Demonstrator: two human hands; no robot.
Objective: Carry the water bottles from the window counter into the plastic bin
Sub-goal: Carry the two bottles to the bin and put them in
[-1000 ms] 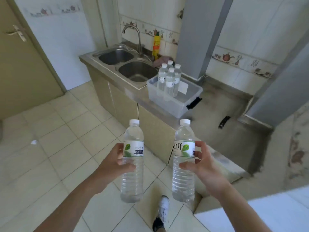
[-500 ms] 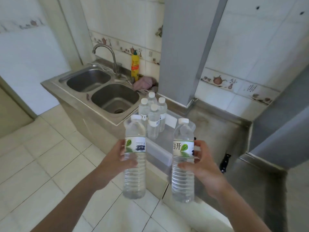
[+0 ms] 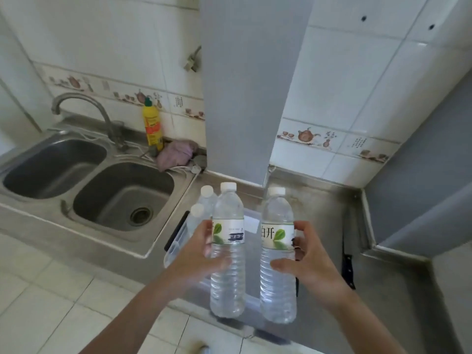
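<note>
Hands: left hand (image 3: 201, 254) grips one water bottle (image 3: 227, 251); right hand (image 3: 306, 254) grips another bottle (image 3: 277, 254), centre frame.
Bin: plastic bin (image 3: 176, 241) directly behind them on the worktop (image 3: 319, 200).
Lowering: likely best upright, beside standing bottles (image 3: 201, 208).

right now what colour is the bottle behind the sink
Yellow bottle with a green cap, seen in the head view.

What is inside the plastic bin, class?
Two capped bottles stand at the bin's far left. The two bottles held by the left hand and right hand cover the rest of the inside.
</note>
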